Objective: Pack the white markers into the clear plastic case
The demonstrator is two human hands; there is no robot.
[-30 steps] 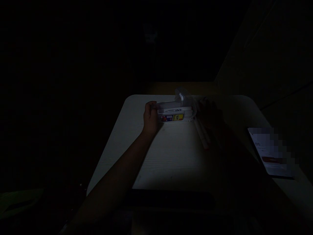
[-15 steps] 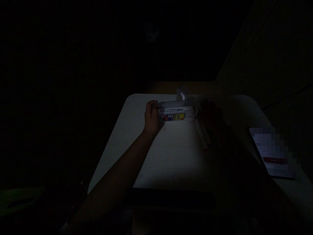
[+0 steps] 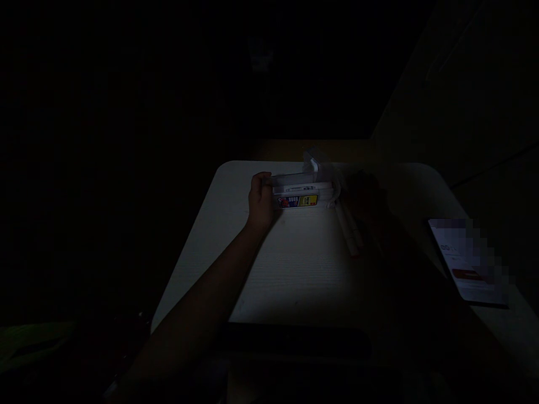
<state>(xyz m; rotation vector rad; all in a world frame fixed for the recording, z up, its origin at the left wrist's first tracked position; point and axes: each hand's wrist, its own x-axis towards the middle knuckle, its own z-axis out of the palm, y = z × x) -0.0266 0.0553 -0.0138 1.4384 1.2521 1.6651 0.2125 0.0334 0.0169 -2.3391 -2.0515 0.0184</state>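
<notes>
In the dim head view, my left hand (image 3: 261,201) is closed around the left end of a clear plastic case (image 3: 290,180), which lies on its side. The case carries a printed label (image 3: 298,201) in dark blue and yellow, and pale contents show inside. At its right end is a translucent flap or lid (image 3: 314,163). Two white pens, apparently markers (image 3: 346,229), lie on the table just right of the case, one with a red tip. Beside them my right hand (image 3: 368,196) is in deep shadow, so its fingers and anything in them cannot be made out.
All this is on a pale wood-grain table (image 3: 290,264) with rounded far corners. A lit phone or tablet (image 3: 467,264) lies at the right edge, part of its screen pixelated. A dark bar (image 3: 295,341) runs along the near edge. The surroundings are nearly black.
Almost nothing differs. My right hand, dimly seen, seems to have shifted slightly near the case's right end; my left hand, the case and the markers hold their places.
</notes>
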